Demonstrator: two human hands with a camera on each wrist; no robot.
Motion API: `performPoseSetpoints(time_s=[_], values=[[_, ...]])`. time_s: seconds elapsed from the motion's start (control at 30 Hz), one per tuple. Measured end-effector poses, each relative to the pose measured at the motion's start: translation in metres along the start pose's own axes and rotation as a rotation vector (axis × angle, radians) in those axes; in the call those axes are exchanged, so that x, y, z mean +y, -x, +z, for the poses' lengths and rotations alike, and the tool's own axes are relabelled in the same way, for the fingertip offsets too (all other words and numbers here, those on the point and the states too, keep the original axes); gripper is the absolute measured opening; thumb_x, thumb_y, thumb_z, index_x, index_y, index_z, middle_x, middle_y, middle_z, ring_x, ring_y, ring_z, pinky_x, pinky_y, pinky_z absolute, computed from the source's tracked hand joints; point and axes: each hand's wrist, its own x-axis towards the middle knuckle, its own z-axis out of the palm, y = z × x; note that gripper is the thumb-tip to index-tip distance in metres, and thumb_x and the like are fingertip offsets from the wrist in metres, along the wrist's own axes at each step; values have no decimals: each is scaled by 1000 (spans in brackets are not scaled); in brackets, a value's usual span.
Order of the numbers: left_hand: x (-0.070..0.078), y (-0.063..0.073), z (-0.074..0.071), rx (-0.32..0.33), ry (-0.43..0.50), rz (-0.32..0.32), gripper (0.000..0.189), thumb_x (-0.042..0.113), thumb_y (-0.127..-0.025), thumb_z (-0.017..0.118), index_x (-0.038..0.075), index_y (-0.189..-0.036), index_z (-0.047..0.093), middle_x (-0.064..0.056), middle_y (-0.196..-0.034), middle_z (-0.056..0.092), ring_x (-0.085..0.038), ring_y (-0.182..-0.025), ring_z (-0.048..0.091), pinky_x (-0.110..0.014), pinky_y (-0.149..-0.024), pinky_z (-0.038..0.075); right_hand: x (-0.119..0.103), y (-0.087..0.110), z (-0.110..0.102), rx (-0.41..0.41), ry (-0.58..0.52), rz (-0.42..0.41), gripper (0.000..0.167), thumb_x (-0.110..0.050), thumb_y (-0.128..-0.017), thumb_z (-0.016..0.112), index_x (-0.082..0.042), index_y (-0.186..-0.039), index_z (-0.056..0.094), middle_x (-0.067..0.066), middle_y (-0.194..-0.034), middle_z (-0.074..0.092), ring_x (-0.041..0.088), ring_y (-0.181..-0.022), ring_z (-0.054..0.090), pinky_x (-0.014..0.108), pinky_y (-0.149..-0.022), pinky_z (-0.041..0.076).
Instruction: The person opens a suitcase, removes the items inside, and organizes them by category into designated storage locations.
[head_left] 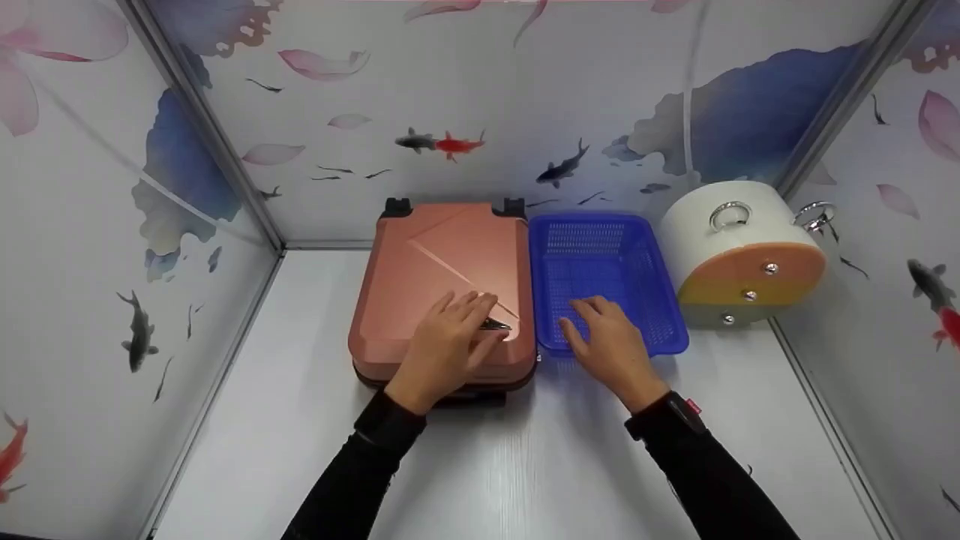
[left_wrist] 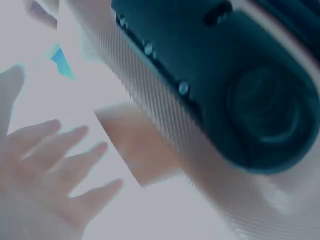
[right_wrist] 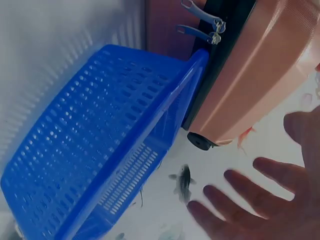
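Observation:
A pink hard-shell suitcase (head_left: 442, 262) lies flat, its shell ribbed in the left wrist view. My left hand (head_left: 448, 341) is over its near right part, fingers spread and nearly straight, beside a small dark badge (head_left: 496, 325) on the lid. In the left wrist view the left hand (left_wrist: 55, 185) shows empty, beside the suitcase's dark panel (left_wrist: 260, 100). My right hand (head_left: 611, 349) hovers over the near part of a blue plastic basket (head_left: 660, 277), fingers loosely extended. The right wrist view shows that hand (right_wrist: 270, 195) holding nothing.
Right of the basket stands a small white cabinet (head_left: 720, 206) with coloured drawers and ring handles. Two zipper pulls (right_wrist: 195, 34) hang on the suitcase's side beside the basket. Printed wall panels (head_left: 480, 90) enclose the white table (head_left: 300, 420) at the back and sides.

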Motion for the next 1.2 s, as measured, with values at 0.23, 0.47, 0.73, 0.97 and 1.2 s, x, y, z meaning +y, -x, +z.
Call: performPoseSetpoints(time_s=[0.23, 0.47, 0.73, 0.97, 1.2], values=[[11, 42, 12, 267, -18, 221, 29, 26, -105, 74, 17, -79, 67, 7, -67, 57, -8, -57, 51, -24, -53, 42, -1, 7, 15, -47, -91, -115, 16, -18, -105, 73, -6, -109, 83, 8, -96, 78, 23, -87, 76, 45, -79, 64], [4, 95, 45, 240, -100, 112, 34, 25, -104, 75, 19, -73, 63, 8, -61, 52, -7, -53, 44, -23, -51, 36, 3, 15, 38, -165, -72, -120, 12, -13, -101, 74, -4, -99, 81, 8, -90, 79, 23, -82, 74, 47, -76, 63], [-10, 144, 72, 101, -161, -96, 10, 25, -101, 80, 17, -106, 80, 3, -94, 76, -17, -82, 71, -36, -75, 58, 4, 22, 62, -228, -103, -134, 8, -14, -104, 71, -11, -101, 78, 6, -92, 81, 24, -84, 78, 48, -75, 63], [-12, 147, 80, -28, -165, -163, 22, 36, -103, 80, 16, -111, 78, 0, -97, 77, -22, -89, 73, -42, -84, 60, -1, 25, 75, -211, -128, -51, 5, -10, -105, 68, -10, -103, 73, 6, -86, 71, 23, -79, 68, 51, -74, 60], [-12, 137, 89, -106, -189, -172, 34, 49, -99, 80, 16, -94, 76, -4, -79, 74, -28, -70, 72, -45, -63, 56, -7, 27, 83, -178, -182, 17, 18, -11, -106, 66, -12, -88, 68, -1, -75, 60, 16, -67, 56, 41, -64, 52]])
